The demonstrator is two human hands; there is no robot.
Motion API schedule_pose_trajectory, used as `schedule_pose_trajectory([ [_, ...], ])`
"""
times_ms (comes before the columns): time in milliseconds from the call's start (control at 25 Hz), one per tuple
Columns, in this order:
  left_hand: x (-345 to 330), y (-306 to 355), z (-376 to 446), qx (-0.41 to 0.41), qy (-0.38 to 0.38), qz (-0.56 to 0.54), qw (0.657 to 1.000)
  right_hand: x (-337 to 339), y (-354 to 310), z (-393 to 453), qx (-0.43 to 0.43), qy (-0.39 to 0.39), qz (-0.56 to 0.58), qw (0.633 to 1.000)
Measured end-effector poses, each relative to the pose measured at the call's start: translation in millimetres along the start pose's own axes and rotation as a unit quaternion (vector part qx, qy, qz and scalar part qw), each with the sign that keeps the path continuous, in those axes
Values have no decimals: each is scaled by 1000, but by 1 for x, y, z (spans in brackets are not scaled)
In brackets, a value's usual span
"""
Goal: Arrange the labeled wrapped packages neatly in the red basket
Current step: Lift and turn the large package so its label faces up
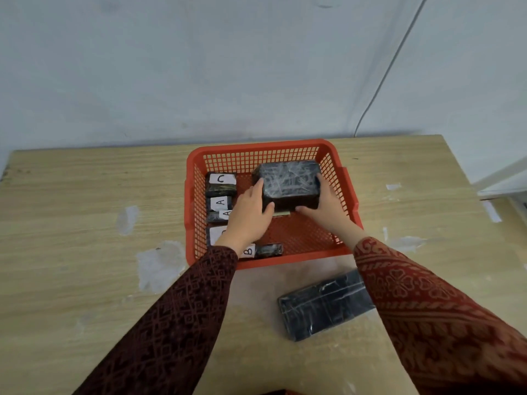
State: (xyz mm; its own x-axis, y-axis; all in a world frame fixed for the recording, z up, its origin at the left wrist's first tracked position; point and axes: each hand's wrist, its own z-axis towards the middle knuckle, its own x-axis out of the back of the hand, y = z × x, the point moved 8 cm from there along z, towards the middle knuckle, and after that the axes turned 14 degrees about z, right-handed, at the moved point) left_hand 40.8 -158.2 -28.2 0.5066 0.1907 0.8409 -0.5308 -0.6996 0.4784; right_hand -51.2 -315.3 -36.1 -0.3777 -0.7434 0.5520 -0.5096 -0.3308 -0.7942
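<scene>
Packages wrapped in black film lie in two places. Nearest to the person, a flat package (325, 305) lies on the table (85, 195), just in front of the basket (258, 149) and partly under the right sleeve (427, 303). Its label does not show. The left sleeve (176, 317) reaches over the near rim of the basket.

Inside the basket, along the left wall, small packages stand in a row: the B package (263, 250) by the near wall, then one half hidden by the left wrist, then two A packages (220, 208), and the C package (221, 183) farthest.

In the right half of the basket both hands hold a big package (288, 183). The left hand (249, 212) presses its left side, the right hand (323, 203) its right side, with fingers curled around the edges. The label on it is not visible, and I cannot tell if it touches the basket floor. Behind the table is a pale wall (199, 67).
</scene>
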Motion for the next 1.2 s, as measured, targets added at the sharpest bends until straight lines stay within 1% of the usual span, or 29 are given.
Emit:
schedule_pose_trajectory([
  [40,-5,3,6,9,-17,-9,1000,-1,-1,-2,16,-1,-13,1000],
  [80,-8,5,9,24,-18,-27,999,-1,-2,-6,36,2,-36,999],
  [120,-5,4,10,47,2,-51,998,-2,-5,-12,61,7,-74,995],
  [200,12,3,7,91,83,-86,989,2,-13,-27,126,41,-178,975],
  [240,24,4,2,100,126,-94,982,7,-19,-34,159,66,-206,963],
  [280,37,6,-3,101,163,-108,976,16,-25,-38,178,83,-198,960],
  [320,49,8,-7,96,190,-128,969,27,-31,-39,180,83,-156,968],
  [360,61,11,-12,89,207,-150,963,38,-38,-36,170,67,-97,978],
  [400,70,16,-18,76,219,-164,959,48,-45,-31,162,37,-52,985],
  [520,87,33,-42,16,242,-156,957,77,-72,-17,164,-53,-17,985],
  [560,88,37,-49,4,238,-166,957,83,-77,-14,155,-90,5,984],
  [640,82,39,-56,2,213,-228,950,90,-84,-14,112,-173,81,975],
  [720,70,36,-60,35,169,-289,941,92,-89,-18,85,-223,152,959],
  [800,57,34,-62,69,131,-337,930,90,-90,-19,83,-231,192,950],
  [880,50,32,-65,88,131,-376,913,86,-85,-18,75,-225,210,948],
  [960,54,26,-67,97,138,-403,899,78,-76,-21,52,-246,193,948],
  [1000,58,24,-66,90,125,-402,903,73,-75,-23,51,-267,158,949],
  [1040,64,26,-65,76,94,-381,917,68,-75,-27,61,-291,108,949],
  [1120,70,38,-59,29,-14,-288,957,55,-84,-35,81,-339,50,936],
  [1160,72,47,-57,4,-69,-239,969,49,-91,-39,86,-360,48,928],
  [1200,74,54,-53,-12,-102,-204,974,43,-99,-42,93,-375,50,921],
])
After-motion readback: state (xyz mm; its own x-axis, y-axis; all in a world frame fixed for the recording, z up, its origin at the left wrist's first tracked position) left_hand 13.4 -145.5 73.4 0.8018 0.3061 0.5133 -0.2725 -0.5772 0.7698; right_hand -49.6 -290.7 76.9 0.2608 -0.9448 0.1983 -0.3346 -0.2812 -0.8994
